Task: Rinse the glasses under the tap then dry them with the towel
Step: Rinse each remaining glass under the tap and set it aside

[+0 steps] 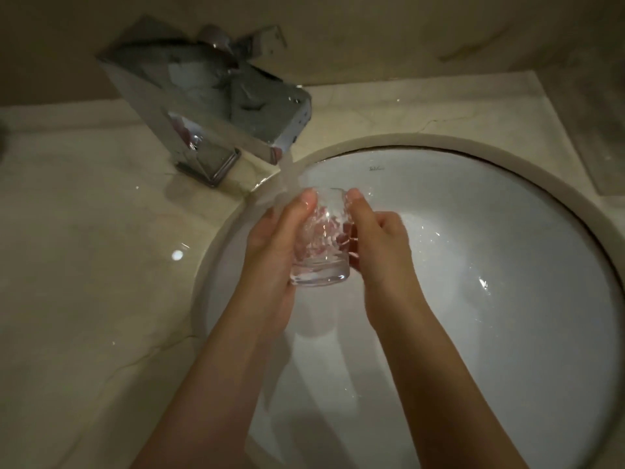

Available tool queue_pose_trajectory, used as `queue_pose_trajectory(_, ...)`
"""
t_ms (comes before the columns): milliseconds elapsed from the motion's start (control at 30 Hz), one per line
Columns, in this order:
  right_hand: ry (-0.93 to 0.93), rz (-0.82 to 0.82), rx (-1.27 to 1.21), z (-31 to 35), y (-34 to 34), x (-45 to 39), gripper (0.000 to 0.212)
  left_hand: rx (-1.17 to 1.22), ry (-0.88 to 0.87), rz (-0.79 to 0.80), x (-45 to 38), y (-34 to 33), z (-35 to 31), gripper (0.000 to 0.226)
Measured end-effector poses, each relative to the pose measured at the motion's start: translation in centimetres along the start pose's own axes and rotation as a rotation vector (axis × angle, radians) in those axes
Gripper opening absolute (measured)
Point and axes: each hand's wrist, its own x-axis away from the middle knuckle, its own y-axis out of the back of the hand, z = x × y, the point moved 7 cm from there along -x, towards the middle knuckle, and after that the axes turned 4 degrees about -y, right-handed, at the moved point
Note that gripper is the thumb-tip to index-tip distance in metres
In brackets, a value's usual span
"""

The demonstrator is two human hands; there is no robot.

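Head view, both hands, left (270, 252), right (378, 252), gripping clear faceted glass (321, 245), angular chrome tap (216, 106) streaming, round white basin (473, 231)

I find only one mark here: a small dark maker's stamp printed on the inner back wall of the white basin (376, 169), just below the rim and beyond my fingertips. It is a short word in slanted script, too small and blurred for me to read its letters. Nothing else in view carries writing.
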Motion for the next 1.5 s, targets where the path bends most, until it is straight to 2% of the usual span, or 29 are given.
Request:
queue_pose_trajectory(33, 0.026, -0.051, 0.002, 0.8, 0.7, 0.3, 0.031, 0.009, 0.006, -0.031, 0.3, 0.3, 0.0, 0.064)
queue_pose_trajectory(100, 0.113, -0.049, -0.036, 3.4, 1.1, 1.0, 0.032, 0.006, 0.02, -0.072, 0.8, 0.6, -0.3, 0.06)
queue_pose_trajectory(233, 0.343, 0.178, 0.008, 10.1, -1.8, 2.5, 0.052, 0.044, -0.039, -0.099, 2.0, 0.1, -2.2, 0.032)
queue_pose_trajectory(267, 0.372, 0.234, 0.051, 11.3, -2.8, 2.7, 0.055, 0.046, -0.061, -0.098, 2.3, 0.0, -2.8, 0.032)
queue_pose_trajectory(367, 0.39, 0.349, 0.103, 13.5, -5.2, 2.5, 0.064, 0.031, -0.056, -0.097, 3.2, 0.0, -3.7, 0.056)
queue_pose_trajectory(467, 0.35, 0.403, 0.122, 14.1, -6.8, 2.2, 0.065, 0.013, -0.048, -0.099, 3.7, 0.4, -3.9, 0.055)
queue_pose_trajectory(600, 0.364, 0.389, 0.089, 13.9, -7.0, 1.7, 0.065, -0.002, -0.037, -0.109, 3.8, 1.3, -3.9, 0.057)
queue_pose_trajectory(767, 0.4, 0.331, 0.146, 13.3, -6.8, 2.2, 0.087, -0.014, -0.038, -0.136, 4.0, 2.0, -3.7, 0.058)
queue_pose_trajectory(833, 0.407, 0.334, 0.155, 12.8, -6.8, 2.6, 0.084, -0.004, -0.036, -0.13, 4.1, 2.0, -3.7, 0.053)
queue_pose_trajectory(967, 0.403, 0.376, 0.14, 12.4, -6.2, 3.5, 0.061, -0.003, -0.003, -0.154, 4.5, 2.2, -3.4, 0.037)
queue_pose_trajectory(1033, 0.374, 0.325, 0.165, 11.8, -4.5, 4.5, 0.052, -0.009, 0.081, -0.183, 4.7, 2.4, -2.8, 0.037)
queue_pose_trajectory(1100, 0.307, 0.218, 0.228, 9.6, -2.0, 5.5, 0.047, -0.02, 0.234, -0.17, 5.3, 2.1, -1.9, 0.048)
queue_pose_trajectory(1133, 0.234, 0.167, 0.31, 7.9, -0.9, 6.0, 0.047, -0.002, 0.341, -0.146, 5.8, 1.7, -1.3, 0.051)
queue_pose_trajectory(1200, -0.022, 0.144, 0.543, 3.8, 0.5, 6.8, 0.055, 0.078, 0.539, -0.094, 7.3, 0.5, -0.1, 0.057)
queue_pose_trajectory(1267, -0.274, 0.153, 0.576, 0.8, 1.4, 7.9, 0.063, 0.137, 0.665, -0.066, 8.8, -0.5, 1.1, 0.064)
queue_pose_trajectory(1300, -0.32, 0.134, 0.544, 0.1, 1.9, 8.2, 0.065, 0.154, 0.701, -0.067, 9.4, -0.8, 1.7, 0.066)
queue_pose_trajectory(1400, -0.298, 0.067, 0.553, -0.6, 3.3, 8.7, 0.061, 0.157, 0.727, -0.076, 10.7, -1.0, 2.9, 0.063)
queue_pose_trajectory(1500, -0.308, 0.01, 0.473, -1.5, 5.1, 9.9, 0.062, 0.09, 0.738, -0.01, 11.8, -2.1, 3.7, 0.064)
